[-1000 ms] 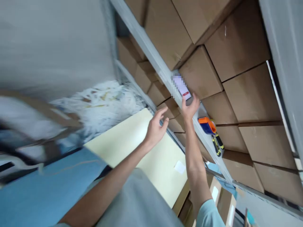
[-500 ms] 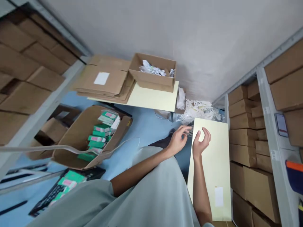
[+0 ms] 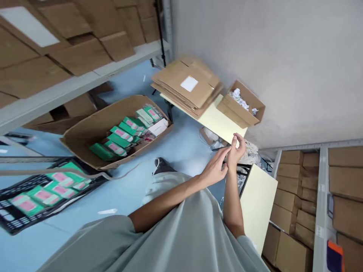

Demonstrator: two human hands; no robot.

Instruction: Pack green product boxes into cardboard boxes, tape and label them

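Observed from where I stand: both forearms extend forward, the left slanting inward and the right raised nearly upright. The left hand [image 3: 214,169] has its fingers straight and together, their tips meeting the side of the right hand [image 3: 236,154]; how firmly, I cannot tell. The right grip is loosely curled, fingers bent, thumb spread from them.

Nearest the hands are two pale-topped benches: the far bench [image 3: 219,121], bearing flattened cartons [image 3: 201,97] on its left and an open box [image 3: 233,112] of white paper scraps on its right, and the right bench [image 3: 259,204], just beside the right forearm. Left, a large carton [image 3: 85,132] holds green packs [image 3: 117,141].
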